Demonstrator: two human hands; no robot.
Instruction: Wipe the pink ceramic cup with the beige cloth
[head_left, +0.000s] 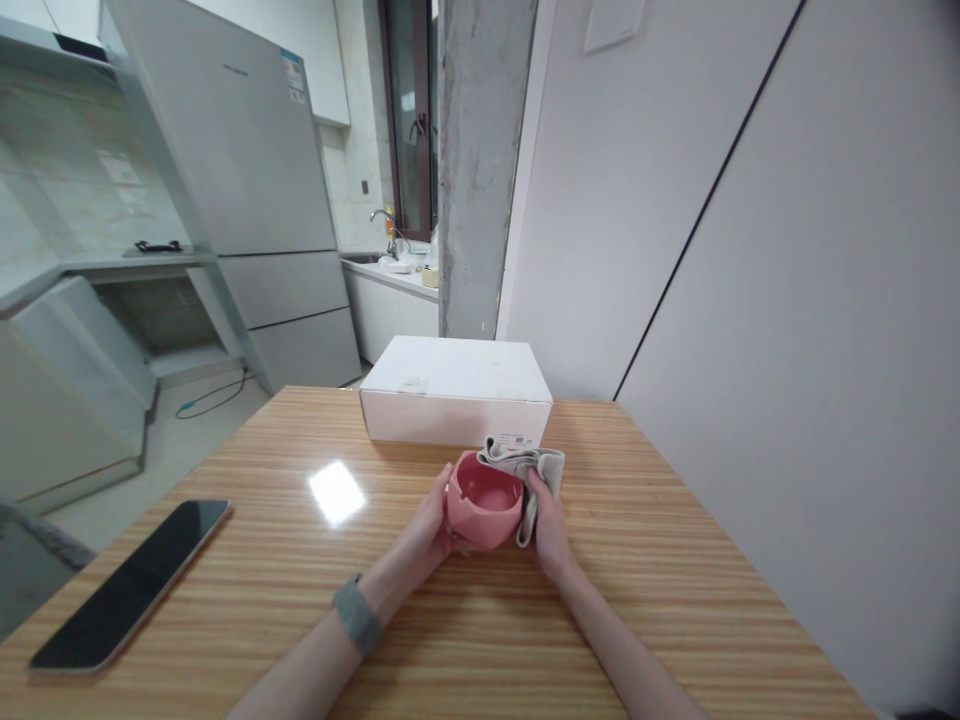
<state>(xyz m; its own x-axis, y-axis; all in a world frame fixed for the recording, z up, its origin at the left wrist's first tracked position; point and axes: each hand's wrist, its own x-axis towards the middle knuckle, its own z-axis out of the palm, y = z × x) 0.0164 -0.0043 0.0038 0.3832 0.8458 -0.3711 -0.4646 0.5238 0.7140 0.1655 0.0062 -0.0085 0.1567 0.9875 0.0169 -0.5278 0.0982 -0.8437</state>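
A pink ashtray (486,518) with faceted sides and notches in its rim is tilted toward me, so its hollow inside shows. My left hand (431,525) grips it from the left, fingers partly hidden beneath it. On the other side, my right hand (551,525) is closed on a folded grey cloth (536,465). The cloth lies against the ashtray's right rim, and one fold hangs down along its side. A grey band circles my left wrist.
A white box (457,385) lies on the wood-grain table (645,600) just beyond my hands. At the left edge rests a dark-screened phone (135,590). Behind the table stand a fridge (247,150), a grey pillar (480,170) and a white wall (750,300) on the right.
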